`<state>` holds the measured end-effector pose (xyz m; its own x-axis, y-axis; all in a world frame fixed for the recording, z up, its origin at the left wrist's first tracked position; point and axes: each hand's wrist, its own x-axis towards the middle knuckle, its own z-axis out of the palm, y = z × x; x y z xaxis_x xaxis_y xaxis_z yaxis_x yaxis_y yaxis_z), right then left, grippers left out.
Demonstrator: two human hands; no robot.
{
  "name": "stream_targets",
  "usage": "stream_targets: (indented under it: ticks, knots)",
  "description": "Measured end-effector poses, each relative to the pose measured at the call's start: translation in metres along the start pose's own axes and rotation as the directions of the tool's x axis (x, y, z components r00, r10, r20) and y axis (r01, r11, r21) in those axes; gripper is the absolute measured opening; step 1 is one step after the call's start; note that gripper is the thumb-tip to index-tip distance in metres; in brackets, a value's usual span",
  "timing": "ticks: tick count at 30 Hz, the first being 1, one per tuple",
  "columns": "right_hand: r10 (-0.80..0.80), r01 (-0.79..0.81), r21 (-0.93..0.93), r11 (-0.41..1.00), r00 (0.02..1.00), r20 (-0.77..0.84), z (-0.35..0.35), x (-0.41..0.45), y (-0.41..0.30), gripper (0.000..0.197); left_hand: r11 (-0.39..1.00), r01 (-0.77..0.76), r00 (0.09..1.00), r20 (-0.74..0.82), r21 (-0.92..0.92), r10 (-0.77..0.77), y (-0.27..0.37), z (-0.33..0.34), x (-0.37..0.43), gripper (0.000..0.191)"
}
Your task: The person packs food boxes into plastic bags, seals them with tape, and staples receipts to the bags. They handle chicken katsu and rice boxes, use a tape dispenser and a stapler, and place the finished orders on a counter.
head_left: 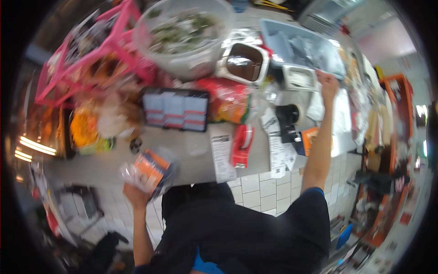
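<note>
My left hand (136, 196) grips a clear plastic bag with an orange and dark-blue printed packet (152, 171) at the front edge of the metal counter (191, 150). At the far right of the counter, my right hand (328, 85) reaches to the near side of a grey-blue plastic bin (291, 44) that holds clear plastic packs. Its fingers are bent and blurred, beside a small white-rimmed tray (299, 78); whether they hold anything cannot be made out. A red tape dispenser or stapler-like tool (242, 147) lies between paper slips with print (222, 157).
A tablet (176, 109) stands by a red plastic bag (226, 97). Behind are a large translucent tub (184, 60) with bagged greens, a white tub of dark sauce (246, 63) and a pink basket (113, 41). Orange shelving (397, 120) stands right.
</note>
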<state>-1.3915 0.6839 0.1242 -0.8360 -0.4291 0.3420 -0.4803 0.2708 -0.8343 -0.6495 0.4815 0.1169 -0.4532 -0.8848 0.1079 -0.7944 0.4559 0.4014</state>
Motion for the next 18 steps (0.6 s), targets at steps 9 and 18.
stream_targets:
  ticks: [9, 18]
  knots:
    - [-0.024, -0.602, 0.315, 0.734, 0.441, 0.897, 0.172, -0.298, -0.286, 0.028, 0.633, 0.245, 0.963, 0.111, -0.734, -0.245, -0.024, 0.003, -0.013, 0.019]
    - [-0.190, -0.108, 0.300, 0.948, 0.567, 0.802, 0.277, -0.429, -0.322, 0.039, 0.687, 0.075, 0.988, 0.149, -0.723, 0.048, -0.018, 0.002, 0.003, 0.011]
